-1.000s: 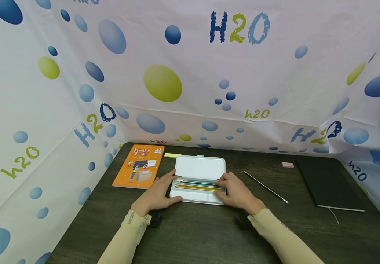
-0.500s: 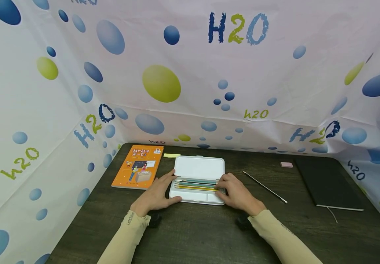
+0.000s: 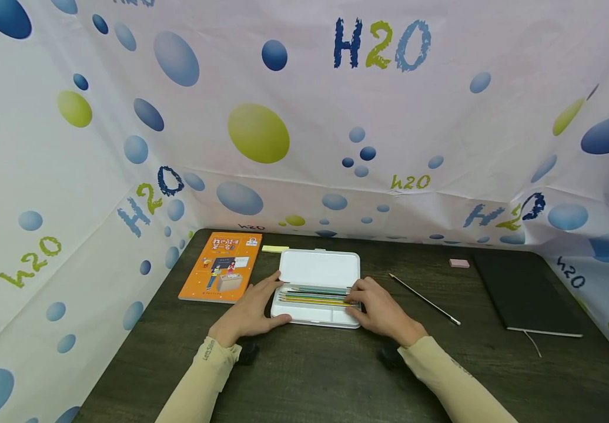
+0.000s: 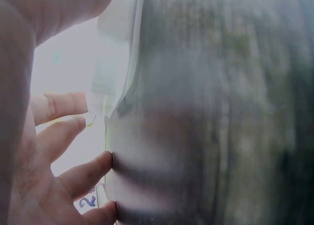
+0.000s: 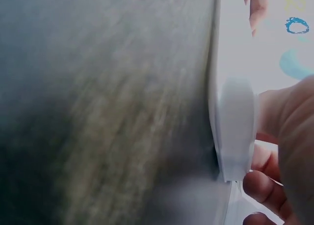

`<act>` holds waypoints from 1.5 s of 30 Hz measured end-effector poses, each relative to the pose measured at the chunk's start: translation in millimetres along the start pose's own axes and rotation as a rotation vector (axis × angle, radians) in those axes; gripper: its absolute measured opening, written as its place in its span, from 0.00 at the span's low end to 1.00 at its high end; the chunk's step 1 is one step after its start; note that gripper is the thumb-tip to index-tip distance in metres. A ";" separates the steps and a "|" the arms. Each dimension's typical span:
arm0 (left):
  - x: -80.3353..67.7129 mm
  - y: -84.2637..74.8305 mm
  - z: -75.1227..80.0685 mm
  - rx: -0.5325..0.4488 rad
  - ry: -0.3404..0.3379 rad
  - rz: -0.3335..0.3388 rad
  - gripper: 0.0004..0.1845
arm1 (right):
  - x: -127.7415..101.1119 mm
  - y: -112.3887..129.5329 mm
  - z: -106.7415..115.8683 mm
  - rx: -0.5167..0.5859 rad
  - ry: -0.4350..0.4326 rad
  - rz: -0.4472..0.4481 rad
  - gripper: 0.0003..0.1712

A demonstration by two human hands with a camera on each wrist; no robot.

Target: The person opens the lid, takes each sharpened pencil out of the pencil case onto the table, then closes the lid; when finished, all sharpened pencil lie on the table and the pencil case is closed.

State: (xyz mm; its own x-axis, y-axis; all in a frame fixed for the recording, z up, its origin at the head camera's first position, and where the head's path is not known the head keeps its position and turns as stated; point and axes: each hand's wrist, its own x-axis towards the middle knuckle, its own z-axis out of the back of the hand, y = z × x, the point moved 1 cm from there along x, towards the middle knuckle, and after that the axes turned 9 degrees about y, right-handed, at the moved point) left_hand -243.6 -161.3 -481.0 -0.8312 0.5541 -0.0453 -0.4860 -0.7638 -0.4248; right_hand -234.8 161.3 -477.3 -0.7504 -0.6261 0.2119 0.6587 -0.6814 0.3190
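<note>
An open white pencil case [image 3: 319, 268] lies at the middle of the dark wooden table [image 3: 304, 376], its lid folded back flat. Several pencils [image 3: 315, 295] lie side by side in its tray. My left hand [image 3: 251, 311] rests at the case's left end, fingers straight along the side and thumb against the front corner. My right hand [image 3: 381, 308] is at the right end, fingers curled over the pencil ends and thumb on the front wall. In the wrist views, the left hand's fingers [image 4: 59, 137] and the right hand [image 5: 284, 117] show beside the blurred white case [image 5: 235, 122].
An orange book [image 3: 221, 266] lies left of the case, with a yellow sticky pad [image 3: 275, 248] behind it. To the right are a thin loose pencil [image 3: 425, 299], a pink eraser [image 3: 459, 263] and a black notebook [image 3: 526, 294]. Printed cloth walls enclose three sides.
</note>
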 end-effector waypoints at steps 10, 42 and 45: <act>0.0 0.1 -0.2 -0.003 0.003 -0.001 0.46 | -0.4 0.3 -1.0 -0.032 -0.019 0.057 0.08; -2.2 -3.7 2.9 -0.003 0.015 0.007 0.46 | 1.6 -0.3 0.8 0.166 0.011 -0.028 0.04; -2.3 -3.5 2.3 0.003 0.019 0.012 0.47 | 1.5 -0.8 0.6 0.169 0.013 -0.029 0.04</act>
State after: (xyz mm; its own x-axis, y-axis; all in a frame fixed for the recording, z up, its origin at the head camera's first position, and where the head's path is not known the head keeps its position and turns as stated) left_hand -240.6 -160.6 -477.3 -0.8315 0.5514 -0.0674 -0.4772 -0.7712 -0.4213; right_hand -236.5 161.1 -476.7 -0.7673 -0.6128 0.1890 0.6175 -0.6266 0.4755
